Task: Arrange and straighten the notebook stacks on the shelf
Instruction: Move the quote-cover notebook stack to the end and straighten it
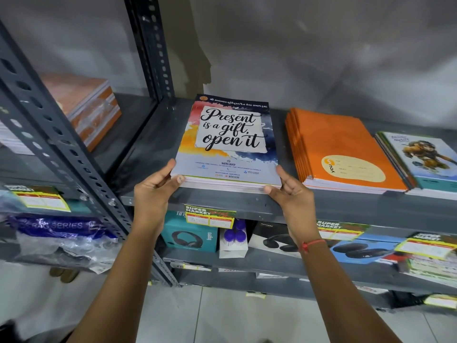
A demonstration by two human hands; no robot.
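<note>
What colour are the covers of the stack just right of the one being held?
Orange covers, with a yellow-and-cream label; head view shows it.

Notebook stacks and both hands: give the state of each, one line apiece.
Lettered notebook stack: flat on the shelf, held at both front corners.
Orange notebook stack: flat, untouched, its left edges fanned unevenly.
Illustrated notebook stack: flat, untouched, against the orange stack.
Left hand: gripping the front left corner.
Right hand: gripping the front right corner.

Glossy paper covers top the notebook stack point(228, 142), lying on a matt grey painted-metal shelf point(153, 149).
</note>
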